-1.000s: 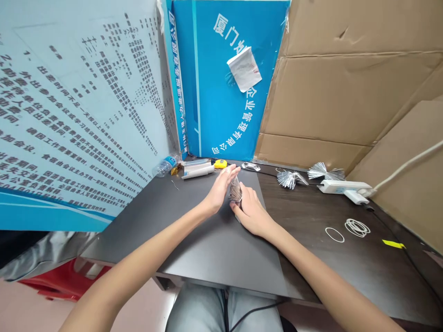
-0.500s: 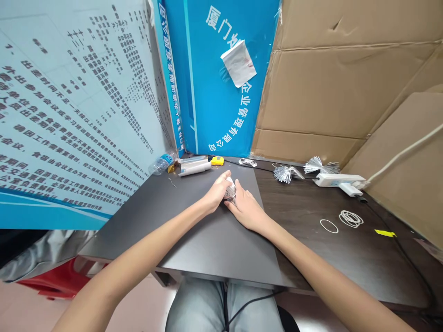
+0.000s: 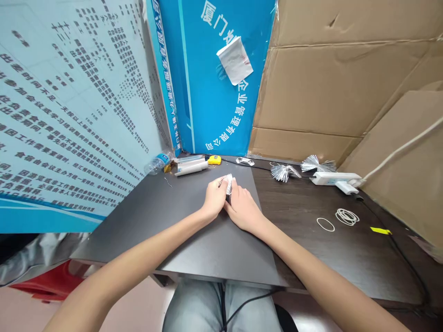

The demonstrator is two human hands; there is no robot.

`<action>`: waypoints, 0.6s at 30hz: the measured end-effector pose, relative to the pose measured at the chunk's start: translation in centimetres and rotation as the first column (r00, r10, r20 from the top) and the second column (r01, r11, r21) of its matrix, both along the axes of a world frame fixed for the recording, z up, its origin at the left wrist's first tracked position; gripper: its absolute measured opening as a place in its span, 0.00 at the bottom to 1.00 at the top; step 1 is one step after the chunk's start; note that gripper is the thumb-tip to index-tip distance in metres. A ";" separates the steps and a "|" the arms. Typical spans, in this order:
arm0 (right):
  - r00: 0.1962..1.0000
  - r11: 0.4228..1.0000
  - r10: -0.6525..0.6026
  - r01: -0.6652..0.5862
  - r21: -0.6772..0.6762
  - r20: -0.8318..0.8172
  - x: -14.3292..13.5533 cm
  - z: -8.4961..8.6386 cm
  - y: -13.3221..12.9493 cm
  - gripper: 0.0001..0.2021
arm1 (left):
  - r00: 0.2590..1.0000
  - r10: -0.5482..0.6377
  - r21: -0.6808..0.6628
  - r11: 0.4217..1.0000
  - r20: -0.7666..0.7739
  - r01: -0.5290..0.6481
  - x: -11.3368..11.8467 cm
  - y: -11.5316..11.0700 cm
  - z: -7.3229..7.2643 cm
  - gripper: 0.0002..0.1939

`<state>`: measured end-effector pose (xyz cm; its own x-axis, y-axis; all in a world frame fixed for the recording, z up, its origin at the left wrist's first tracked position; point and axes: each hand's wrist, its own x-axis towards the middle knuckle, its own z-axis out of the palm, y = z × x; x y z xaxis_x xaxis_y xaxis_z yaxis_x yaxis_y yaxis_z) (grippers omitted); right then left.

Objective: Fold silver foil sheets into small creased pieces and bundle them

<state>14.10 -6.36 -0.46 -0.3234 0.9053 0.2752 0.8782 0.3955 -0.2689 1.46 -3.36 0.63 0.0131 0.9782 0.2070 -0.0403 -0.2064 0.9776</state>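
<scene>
Both my hands meet over the middle of the grey mat, closed around a small bundle of silver foil strips (image 3: 229, 183). My left hand (image 3: 214, 197) grips it from the left, thumb and fingers pressed in. From the other side my right hand (image 3: 244, 207) wraps it, its fingers laid along the foil. Only the shiny upper end of the bundle shows between the fingers; the palms hide the rest. Farther right on the table lie two fanned-out silver foil tufts, a nearer one (image 3: 284, 173) and a farther one (image 3: 317, 164).
A yellow tape measure (image 3: 214, 160), silvery rolls (image 3: 192, 168) and a plastic bottle (image 3: 157, 163) lie at the back. To the right are a white power strip (image 3: 335, 179), white bands (image 3: 347, 216), a single band (image 3: 325, 224) and a yellow strip (image 3: 380, 230). Boards wall the back.
My fingers have shifted on the foil bundle, which now stands more upright between them. My left hand has turned and closed further round it. The view has moved slightly.
</scene>
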 end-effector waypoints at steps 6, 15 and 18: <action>0.999 0.998 -0.034 0.033 -0.045 -0.027 -0.4 0.1 -0.5 0.35 | 0.996 -0.001 -0.009 1.000 -0.085 0.001 -0.2 0.4 0.5 0.15; 0.995 0.995 -0.095 0.094 -0.041 -0.029 -0.9 -0.3 -0.9 0.36 | 0.944 0.107 0.092 0.992 -0.312 -0.082 0.3 0.6 0.9 0.16; 0.991 0.992 -0.122 0.119 -0.051 -0.052 -0.5 -0.3 -0.5 0.35 | 0.958 0.038 0.028 0.999 -0.283 -0.031 0.5 1.2 1.1 0.18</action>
